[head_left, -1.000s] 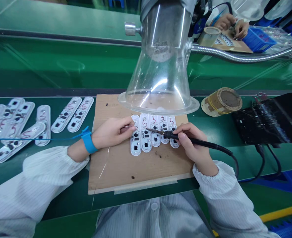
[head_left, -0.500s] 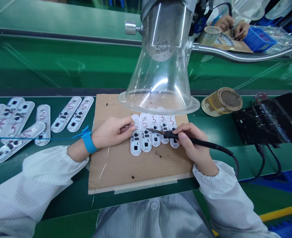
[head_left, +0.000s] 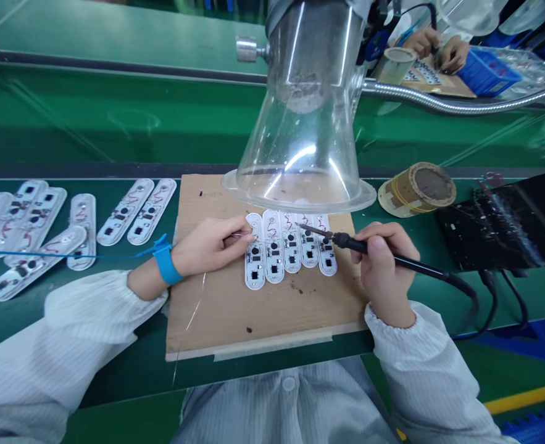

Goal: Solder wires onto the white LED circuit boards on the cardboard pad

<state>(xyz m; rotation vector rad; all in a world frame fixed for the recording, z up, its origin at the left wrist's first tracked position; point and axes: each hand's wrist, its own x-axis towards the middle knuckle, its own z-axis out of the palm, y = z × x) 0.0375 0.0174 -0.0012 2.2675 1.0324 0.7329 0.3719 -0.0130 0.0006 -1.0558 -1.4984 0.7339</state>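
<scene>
My right hand (head_left: 387,268) grips a black soldering iron (head_left: 346,240), its tip pointing left above the circuit boards. Several white, round-ended circuit boards (head_left: 274,271) with red wires and black chips lie side by side on a sheet of cardboard (head_left: 226,314). At the left end of that row, my left hand (head_left: 212,246) pinches a thin strand of solder wire (head_left: 239,234). A fine strand also trails down the cardboard below this hand. Around my left wrist is a blue wrist strap (head_left: 166,262) with a cord running left.
A clear fume hood (head_left: 300,148) hangs over the cardboard. More boards (head_left: 126,213) lie at the left, some overlapping. To the right are a round tan container (head_left: 418,190) and a black, solder-spattered box (head_left: 503,225) with cables. Across the divider, another person's hands (head_left: 439,50) work near a blue basket (head_left: 487,73).
My right hand has drawn the soldering iron to the right and slightly up, so its tip is off the second board. My left hand has stayed almost in place.
</scene>
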